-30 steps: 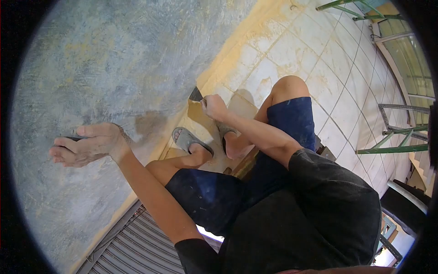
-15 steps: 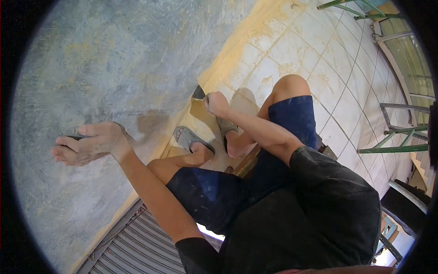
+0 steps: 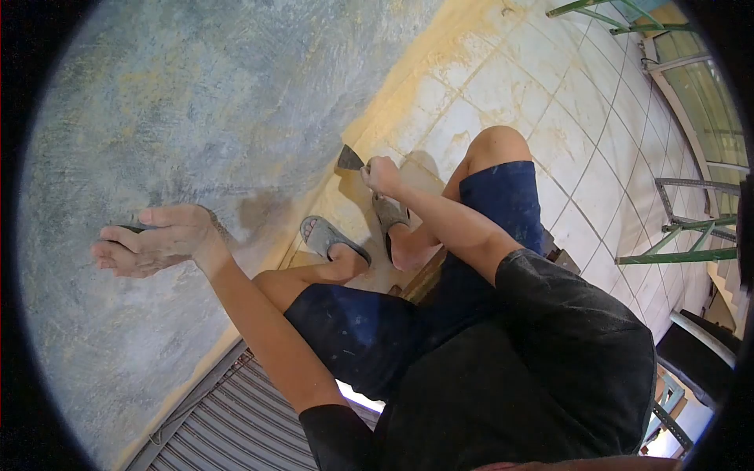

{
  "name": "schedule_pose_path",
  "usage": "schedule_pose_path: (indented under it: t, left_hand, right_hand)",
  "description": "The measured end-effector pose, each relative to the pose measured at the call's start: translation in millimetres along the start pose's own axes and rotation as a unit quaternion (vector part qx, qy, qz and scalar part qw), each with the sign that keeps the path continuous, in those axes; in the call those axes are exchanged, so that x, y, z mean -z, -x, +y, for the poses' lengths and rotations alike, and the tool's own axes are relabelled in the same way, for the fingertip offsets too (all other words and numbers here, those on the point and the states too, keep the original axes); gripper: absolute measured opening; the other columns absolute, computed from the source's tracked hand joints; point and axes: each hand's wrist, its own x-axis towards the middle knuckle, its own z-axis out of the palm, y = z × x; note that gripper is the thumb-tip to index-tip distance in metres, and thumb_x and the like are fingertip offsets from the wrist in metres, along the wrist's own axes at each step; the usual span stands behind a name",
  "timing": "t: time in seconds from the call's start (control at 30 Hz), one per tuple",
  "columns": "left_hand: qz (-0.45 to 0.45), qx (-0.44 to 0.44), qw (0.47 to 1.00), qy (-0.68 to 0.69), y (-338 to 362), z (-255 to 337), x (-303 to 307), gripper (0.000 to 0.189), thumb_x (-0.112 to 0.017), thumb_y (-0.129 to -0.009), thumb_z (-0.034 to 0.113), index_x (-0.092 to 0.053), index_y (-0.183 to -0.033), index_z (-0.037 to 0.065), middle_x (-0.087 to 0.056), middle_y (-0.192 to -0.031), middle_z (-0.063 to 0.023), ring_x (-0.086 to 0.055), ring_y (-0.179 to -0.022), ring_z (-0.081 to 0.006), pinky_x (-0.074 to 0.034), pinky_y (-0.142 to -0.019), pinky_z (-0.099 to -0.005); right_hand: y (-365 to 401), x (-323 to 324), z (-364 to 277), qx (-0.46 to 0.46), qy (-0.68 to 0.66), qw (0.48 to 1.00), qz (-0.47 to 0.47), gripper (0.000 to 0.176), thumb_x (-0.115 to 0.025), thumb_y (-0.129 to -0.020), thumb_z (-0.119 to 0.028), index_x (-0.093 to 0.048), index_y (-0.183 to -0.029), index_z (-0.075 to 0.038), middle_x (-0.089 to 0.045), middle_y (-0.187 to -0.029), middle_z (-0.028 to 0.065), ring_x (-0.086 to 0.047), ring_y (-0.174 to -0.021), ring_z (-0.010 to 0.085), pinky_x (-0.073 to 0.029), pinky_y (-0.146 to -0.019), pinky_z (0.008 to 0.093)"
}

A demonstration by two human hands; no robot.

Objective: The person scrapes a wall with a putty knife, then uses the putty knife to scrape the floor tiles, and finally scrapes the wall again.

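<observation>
My right hand [image 3: 383, 176] is closed around the handle of a putty knife [image 3: 349, 158]. The knife's dark, flat blade points up and left, close to the line where the wall meets the floor; whether it touches is hard to tell. My left hand [image 3: 161, 242] is far to the left, in front of the mottled blue-grey wall [image 3: 212, 102]. Its thumb lies apart from bent fingers, and a dark edge shows between them; what this belongs to is mostly hidden by the hand.
Yellowish dust lies along the wall base and over the white tiled floor [image 3: 581, 129]. My sandalled feet [image 3: 338, 242] are close to the wall. Green metal frames [image 3: 675, 257] stand at the right. Grey slatted metal [image 3: 243, 416] runs along the lower left.
The putty knife has drawn back slightly to the right with my right hand, and more of its blade shows. My left hand has shifted slightly right and up.
</observation>
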Motion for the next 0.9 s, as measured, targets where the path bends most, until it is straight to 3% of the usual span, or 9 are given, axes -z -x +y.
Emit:
schedule_pose_path:
  t: [0.07, 0.2, 0.27, 0.5, 0.57, 0.67, 0.77, 0.9]
  left_hand:
    - [0.02, -0.005, 1.0, 0.009, 0, -1, -4, 0.055, -0.04, -0.104, 0.027, -0.038, -0.15, -0.003, -0.03, -0.16, -0.0205, -0.018, -0.154, -0.0343, -0.012, -0.124, -0.0509]
    - [0.009, 0.013, 1.0, -0.001, 0, -2, -1, 0.054, -0.042, -0.104, 0.026, -0.039, -0.15, -0.001, -0.032, -0.16, -0.0188, -0.02, -0.153, -0.0346, -0.014, -0.124, -0.0508]
    - [0.009, 0.001, 1.0, 0.016, -1, -1, -1, 0.053, -0.045, -0.103, 0.024, -0.04, -0.15, 0.001, -0.033, -0.159, -0.0174, -0.021, -0.153, -0.0347, -0.015, -0.123, -0.0516]
    - [0.013, 0.04, 0.999, 0.006, -4, 8, -2, 0.049, -0.046, -0.102, 0.022, -0.043, -0.146, 0.002, -0.034, -0.158, -0.017, -0.019, -0.154, -0.034, -0.015, -0.123, -0.054]
    - [0.004, 0.051, 0.999, 0.02, -6, 13, 1, 0.048, -0.045, -0.102, 0.021, -0.043, -0.145, 0.001, -0.034, -0.157, -0.0173, -0.02, -0.153, -0.0344, -0.015, -0.123, -0.0542]
    - [-0.009, 0.078, 0.994, 0.075, -14, 25, 16, 0.048, -0.044, -0.104, 0.023, -0.042, -0.145, 0.0, -0.037, -0.155, -0.0191, -0.025, -0.15, -0.0373, -0.016, -0.123, -0.0542]
    - [0.005, 0.049, 0.992, 0.115, -23, 22, 32, 0.049, -0.043, -0.106, 0.027, -0.042, -0.144, -0.003, -0.039, -0.152, -0.0226, -0.032, -0.145, -0.0405, -0.02, -0.121, -0.0546]
    - [0.06, 0.059, 0.991, 0.105, -19, -8, 37, 0.052, -0.042, -0.107, 0.032, -0.043, -0.144, -0.005, -0.041, -0.151, -0.0252, -0.036, -0.142, -0.0421, -0.025, -0.117, -0.0551]
  right_hand:
    - [-8, 1, 9, 0.017, 0.08, 0.996, 0.028, 0.036, -0.063, -0.086, -0.027, -0.069, -0.077, 0.008, -0.068, -0.071, 0.0288, -0.071, -0.073, 0.0433, -0.057, -0.075, 0.0481]
    - [-11, 20, 3, -0.005, 0.096, 0.995, 0.006, 0.04, -0.062, -0.086, -0.028, -0.068, -0.074, 0.009, -0.07, -0.072, 0.0278, -0.072, -0.068, 0.0366, -0.058, -0.073, 0.0444]
    - [-12, 50, -24, -0.105, -0.001, 0.978, -0.178, 0.041, -0.059, -0.088, -0.026, -0.066, -0.075, 0.012, -0.069, -0.076, 0.0284, -0.071, -0.063, 0.0306, -0.058, -0.066, 0.0425]
    - [9, 81, -45, -0.101, -0.054, 0.945, -0.307, 0.037, -0.055, -0.092, -0.022, -0.062, -0.076, 0.011, -0.068, -0.074, 0.0191, -0.065, -0.055, 0.026, -0.051, -0.046, 0.0348]
    - [15, 77, -37, -0.183, -0.162, 0.912, -0.329, 0.036, -0.054, -0.094, -0.022, -0.062, -0.08, 0.01, -0.066, -0.071, 0.0165, -0.063, -0.053, 0.0229, -0.047, -0.042, 0.0328]
    - [14, 60, -21, -0.24, -0.195, 0.918, -0.248, 0.035, -0.055, -0.095, -0.024, -0.062, -0.085, 0.008, -0.064, -0.07, 0.0162, -0.058, -0.05, 0.019, -0.043, -0.04, 0.0329]
    - [5, 54, -23, -0.237, -0.157, 0.942, -0.18, 0.031, -0.057, -0.094, -0.024, -0.062, -0.09, 0.007, -0.063, -0.07, 0.0156, -0.053, -0.047, 0.0168, -0.038, -0.039, 0.0341]
    - [-22, 35, -2, -0.213, -0.18, 0.944, -0.178, 0.032, -0.059, -0.093, -0.024, -0.064, -0.086, 0.006, -0.063, -0.072, 0.0159, -0.05, -0.045, 0.0174, -0.035, -0.039, 0.0344]
